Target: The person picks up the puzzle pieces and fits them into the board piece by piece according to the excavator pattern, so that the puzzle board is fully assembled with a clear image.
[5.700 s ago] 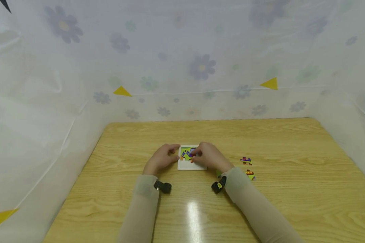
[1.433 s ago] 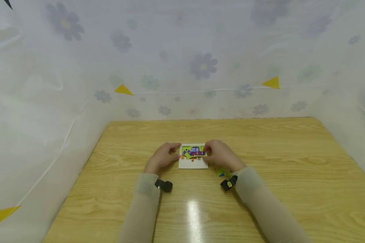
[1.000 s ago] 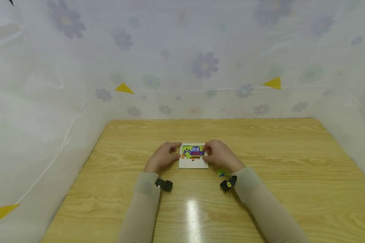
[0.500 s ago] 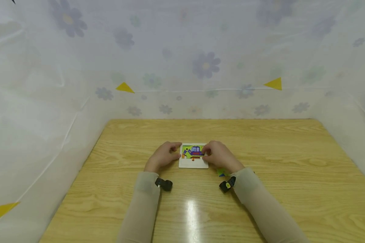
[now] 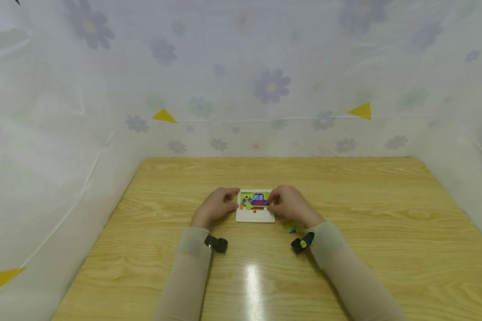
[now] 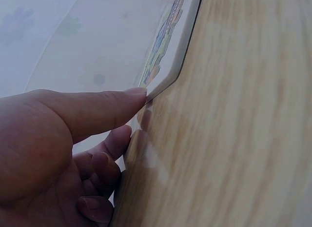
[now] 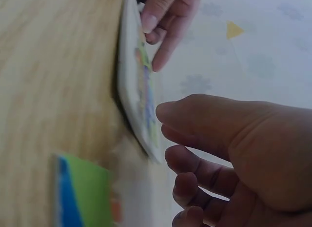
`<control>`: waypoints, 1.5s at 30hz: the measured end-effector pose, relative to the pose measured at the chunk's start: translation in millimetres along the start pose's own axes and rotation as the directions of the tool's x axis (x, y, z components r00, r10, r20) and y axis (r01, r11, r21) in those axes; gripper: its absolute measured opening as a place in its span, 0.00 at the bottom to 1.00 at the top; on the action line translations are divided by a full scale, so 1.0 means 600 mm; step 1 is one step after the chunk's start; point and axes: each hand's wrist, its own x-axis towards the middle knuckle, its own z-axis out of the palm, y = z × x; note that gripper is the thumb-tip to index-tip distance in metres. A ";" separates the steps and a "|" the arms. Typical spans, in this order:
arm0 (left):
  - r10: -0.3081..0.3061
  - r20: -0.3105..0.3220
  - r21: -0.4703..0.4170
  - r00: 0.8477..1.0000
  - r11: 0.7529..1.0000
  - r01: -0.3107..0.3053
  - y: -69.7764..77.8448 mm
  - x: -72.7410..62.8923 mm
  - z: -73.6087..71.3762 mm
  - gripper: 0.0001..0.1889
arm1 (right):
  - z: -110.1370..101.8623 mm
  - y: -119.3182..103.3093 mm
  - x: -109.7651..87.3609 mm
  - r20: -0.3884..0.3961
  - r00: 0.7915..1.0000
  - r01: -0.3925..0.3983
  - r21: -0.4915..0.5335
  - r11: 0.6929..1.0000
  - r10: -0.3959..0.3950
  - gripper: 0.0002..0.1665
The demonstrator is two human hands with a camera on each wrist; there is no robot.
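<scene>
A white puzzle tray [image 5: 255, 217] lies at mid-table, its upper part filled with pieces that show a purple excavator [image 5: 258, 199] on green. My left hand [image 5: 213, 207] steadies the tray's left side, the index finger at the top corner and the straight thumb [image 6: 114, 107] against the edge. Over the right side, my right hand [image 5: 293, 207] has curled fingers, thumb and index tips at the excavator's rear piece, which they partly hide. In the right wrist view its thumb [image 7: 195, 117] lies close above the index finger. Bare white tray shows along the bottom.
Loose green and blue puzzle pieces [image 5: 292, 229] lie by the right wrist, partly covered by it. Wood-grain table [image 5: 184, 178] surrounds the tray. A flowered white curtain [image 5: 241, 89] closes off the back and sides.
A striped puzzle piece from the right of the table now sits in the tray as the excavator's lower rear. Over the last second my right fingers shift only slightly; my left hand stays put.
</scene>
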 end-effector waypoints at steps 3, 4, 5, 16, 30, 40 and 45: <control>-0.001 0.002 0.000 1.000 1.000 0.001 0.001 0.001 0.001 0.26 | -0.013 0.004 -0.009 -0.031 1.000 0.006 0.023 1.000 -0.005 0.07; -0.002 0.001 0.002 1.000 1.000 0.002 0.000 0.002 0.002 0.26 | -0.017 0.005 -0.012 -0.039 0.999 0.008 0.024 1.000 -0.008 0.07; -0.005 0.001 0.000 1.000 1.000 0.005 -0.001 0.002 0.002 0.26 | -0.021 0.007 -0.015 -0.046 0.999 0.013 0.017 1.000 -0.012 0.07; -0.012 -0.001 0.010 1.000 1.000 0.012 -0.006 0.002 0.005 0.26 | -0.049 0.020 -0.051 -0.041 0.996 0.075 -0.017 0.997 -0.076 0.07; -0.016 -0.001 0.003 1.000 1.000 0.016 -0.001 0.001 -0.002 0.26 | -0.064 0.043 -0.102 0.034 0.996 0.082 0.025 0.996 -0.083 0.11; -0.008 0.000 0.003 1.000 1.000 0.008 0.002 0.001 -0.001 0.26 | -0.056 0.057 -0.113 0.074 0.994 0.078 -0.019 0.997 -0.076 0.14; -0.005 0.002 0.002 1.000 1.000 0.005 0.002 0.001 0.000 0.26 | -0.049 0.063 -0.116 0.091 0.994 0.070 -0.021 0.997 -0.068 0.16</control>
